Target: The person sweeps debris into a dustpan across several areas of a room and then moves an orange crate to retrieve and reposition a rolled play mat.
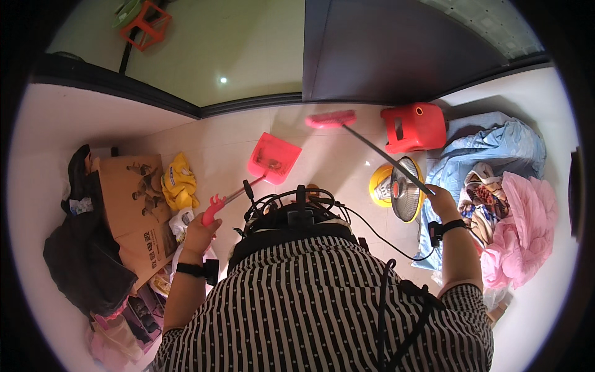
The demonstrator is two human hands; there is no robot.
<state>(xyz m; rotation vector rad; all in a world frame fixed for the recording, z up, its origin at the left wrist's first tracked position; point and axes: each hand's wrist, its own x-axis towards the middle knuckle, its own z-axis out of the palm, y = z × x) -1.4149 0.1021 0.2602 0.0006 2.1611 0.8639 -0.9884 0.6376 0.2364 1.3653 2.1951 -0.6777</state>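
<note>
My left hand (200, 235) is closed around the pink grip of a long-handled dustpan (275, 158). The dustpan's red pan rests on the tiled floor with some dark debris in it. In my right hand (441, 203) is the dark handle of a broom (331, 119). The broom's pink head is a little blurred and lies near the door track, up and to the right of the pan, apart from it. Close to my right hand stands a round electric heater (406, 189) with a wire grille and a yellow base.
A red plastic stool (415, 128) lies beyond the heater. Blue bedding (492, 144) and a pink quilt (520, 228) are piled at the right. At the left are a cardboard box (135, 209), a yellow bag (179, 182) and dark cloth (86, 260). A sliding door's track (251, 103) crosses ahead.
</note>
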